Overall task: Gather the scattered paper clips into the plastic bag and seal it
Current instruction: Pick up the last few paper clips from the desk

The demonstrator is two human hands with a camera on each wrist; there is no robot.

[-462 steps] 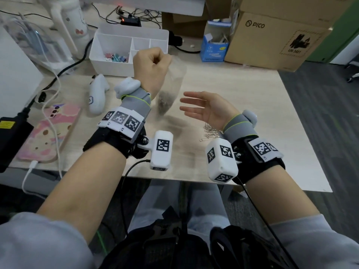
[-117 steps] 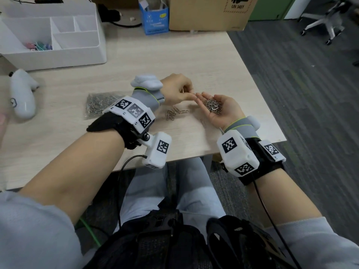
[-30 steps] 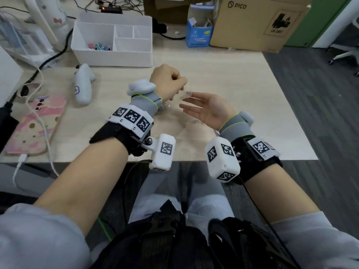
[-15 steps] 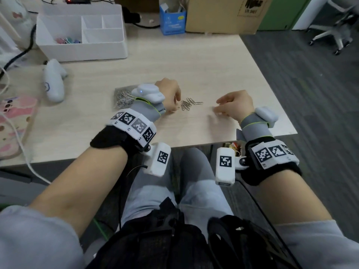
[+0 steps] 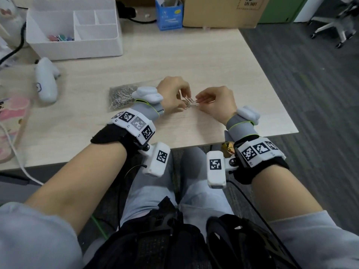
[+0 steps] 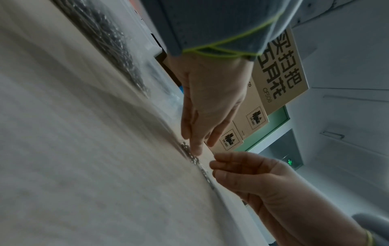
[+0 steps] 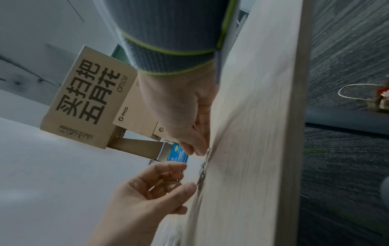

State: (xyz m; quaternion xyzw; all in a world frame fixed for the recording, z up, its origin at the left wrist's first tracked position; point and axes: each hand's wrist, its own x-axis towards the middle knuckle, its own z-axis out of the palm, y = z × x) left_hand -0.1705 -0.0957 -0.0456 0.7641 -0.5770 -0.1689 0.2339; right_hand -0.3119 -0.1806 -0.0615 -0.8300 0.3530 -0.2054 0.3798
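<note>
Nearest the body, both forearms are stretched over the front edge of the tabletop (image 5: 194, 61), each wrist wrapped in a marker-covered band.

Just beyond, the two hands are brought together over a small heap of loose paper clips (image 5: 189, 103) that lies on the wood between them. The left hand (image 5: 172, 95) is bent down with its fingers (image 6: 194, 146) curled onto the near end of the heap; a pinch on some clips is suggested, though how many are caught cannot be told. The right hand (image 5: 215, 102) is curled too, and a clip appears to be nipped between its thumb and fingertips (image 7: 197, 149) at the other end of the heap.

A little further left, just behind the left wrist, the plastic bag (image 5: 121, 98) is laid flat on the tabletop, already packed with a thick mass of clips. Its mouth cannot be made out, so whether it is sealed cannot be told.

At the far edge a white organiser tray (image 5: 77, 47) and a cardboard box (image 5: 221, 14) are seen.

The gathering step is judged to be under way, and probably near its end. Next, the last clips would need to be raked together, lifted without any being dropped, carried to the bag's mouth and tipped in; only then can the strip be pressed closed.
</note>
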